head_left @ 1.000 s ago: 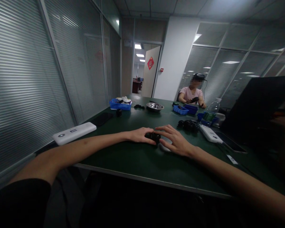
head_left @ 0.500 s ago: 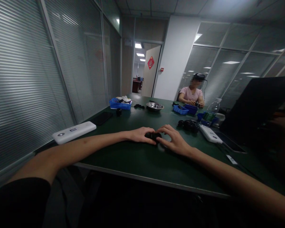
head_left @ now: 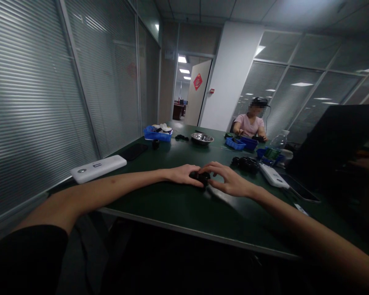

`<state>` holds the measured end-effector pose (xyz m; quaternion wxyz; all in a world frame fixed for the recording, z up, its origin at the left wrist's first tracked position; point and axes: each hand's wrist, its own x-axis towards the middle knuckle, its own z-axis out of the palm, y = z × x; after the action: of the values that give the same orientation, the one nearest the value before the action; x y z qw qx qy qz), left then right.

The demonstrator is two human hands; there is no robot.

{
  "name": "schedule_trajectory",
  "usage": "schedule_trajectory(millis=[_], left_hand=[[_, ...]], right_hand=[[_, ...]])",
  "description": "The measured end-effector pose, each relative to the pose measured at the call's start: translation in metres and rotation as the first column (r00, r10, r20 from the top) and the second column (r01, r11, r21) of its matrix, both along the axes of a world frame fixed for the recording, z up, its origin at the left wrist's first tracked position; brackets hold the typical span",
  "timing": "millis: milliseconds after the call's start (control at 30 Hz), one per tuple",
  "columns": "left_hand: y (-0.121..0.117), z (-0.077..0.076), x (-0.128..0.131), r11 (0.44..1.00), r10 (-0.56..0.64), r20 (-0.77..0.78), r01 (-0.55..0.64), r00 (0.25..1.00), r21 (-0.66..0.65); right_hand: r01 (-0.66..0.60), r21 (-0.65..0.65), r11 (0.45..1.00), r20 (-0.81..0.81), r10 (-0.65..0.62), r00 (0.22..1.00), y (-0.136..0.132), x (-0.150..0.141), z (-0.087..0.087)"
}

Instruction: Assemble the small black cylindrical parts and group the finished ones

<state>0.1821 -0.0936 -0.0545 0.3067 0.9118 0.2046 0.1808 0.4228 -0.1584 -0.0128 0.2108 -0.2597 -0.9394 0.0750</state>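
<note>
On the green table in front of me lies a small black object (head_left: 200,176), too dark for me to make out its kind. My left hand (head_left: 182,174) grips its left side, thumb below and fingers above. From the right, my right hand (head_left: 229,180) reaches over it with curved fingers, and its fingertips and thumb rest on the right end. The two hands meet around the object and hide part of it. Several black pieces (head_left: 246,164) lie in a cluster beyond my right hand.
A white power bank (head_left: 98,169) and dark phone (head_left: 135,151) lie left. Further back are a filled blue tray (head_left: 166,137), a metal bowl (head_left: 202,139) and small blue bins (head_left: 235,144). Right stand a plastic bottle (head_left: 278,143) and another power bank (head_left: 274,176). A person (head_left: 250,125) sits opposite.
The view has shifted slightly. My right fingers have changed position a little over the black object, while my left hand keeps its grip. The person opposite has moved their hands apart.
</note>
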Motion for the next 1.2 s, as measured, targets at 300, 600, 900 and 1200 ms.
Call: schedule_trajectory(millis=[300,600,900,1200], left_hand=[[0.001,0.000,-0.002,0.999,-0.036,0.018,0.036,0.999,0.021],[0.001,-0.001,-0.001,0.997,-0.056,0.044,0.058,0.997,-0.043],[0.003,-0.003,-0.001,1.000,-0.026,0.019,0.026,0.999,0.009],[0.003,-0.002,-0.001,0.999,-0.040,0.007,0.039,0.999,0.034]], right_hand=[[-0.009,-0.031,0.999,0.181,0.015,0.983,0.009,-0.008,0.029],[0.029,-0.011,1.000,0.244,-0.025,0.969,0.009,-0.015,0.035],[0.181,0.050,0.982,0.221,-0.187,0.957,0.005,-0.010,0.031],[0.260,-0.101,0.960,-0.179,-0.275,0.945,0.003,0.003,-0.011]])
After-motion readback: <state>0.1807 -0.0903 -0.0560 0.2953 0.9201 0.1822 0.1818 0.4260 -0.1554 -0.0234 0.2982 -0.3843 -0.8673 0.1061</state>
